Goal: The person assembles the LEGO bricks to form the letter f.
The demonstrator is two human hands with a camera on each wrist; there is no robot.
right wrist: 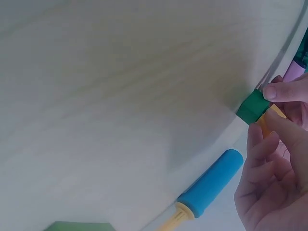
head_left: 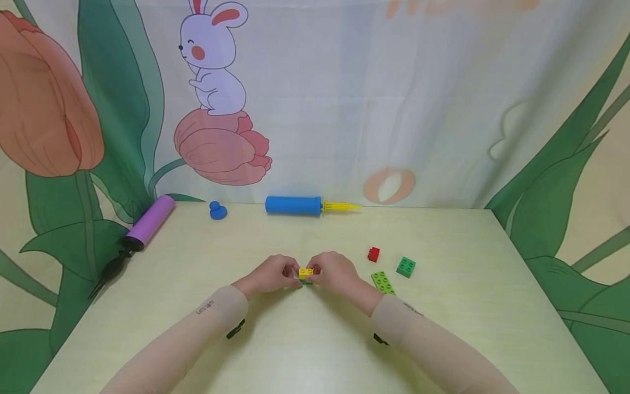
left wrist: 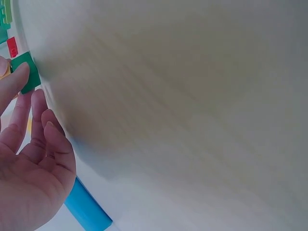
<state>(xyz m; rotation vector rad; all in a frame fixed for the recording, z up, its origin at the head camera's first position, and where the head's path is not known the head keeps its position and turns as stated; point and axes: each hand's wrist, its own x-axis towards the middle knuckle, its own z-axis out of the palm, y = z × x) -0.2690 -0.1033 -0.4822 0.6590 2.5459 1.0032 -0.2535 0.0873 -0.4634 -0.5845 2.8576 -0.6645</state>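
Observation:
In the head view a yellow toy brick (head_left: pixel 305 272) with studs on top sits over a green toy brick (head_left: pixel 307 282), between the two hands. My left hand (head_left: pixel 276 273) pinches the green brick, its thumb lying across that brick (left wrist: pixel 30 79) in the left wrist view. With thumb and fingers my right hand (head_left: pixel 337 272) pinches the yellow brick, which shows as orange-yellow (right wrist: pixel 263 126) in the right wrist view. The two bricks touch; whether their studs are fully joined is hidden by the fingers.
Right of the hands lie a red brick (head_left: pixel 373 254), another green brick (head_left: pixel 406 266) and a light green studded plate (head_left: pixel 381 282). Toward the back are a blue pump (head_left: pixel 293 206) with a yellow nozzle, a small blue object (head_left: pixel 217 210) and a purple pump (head_left: pixel 153 220).

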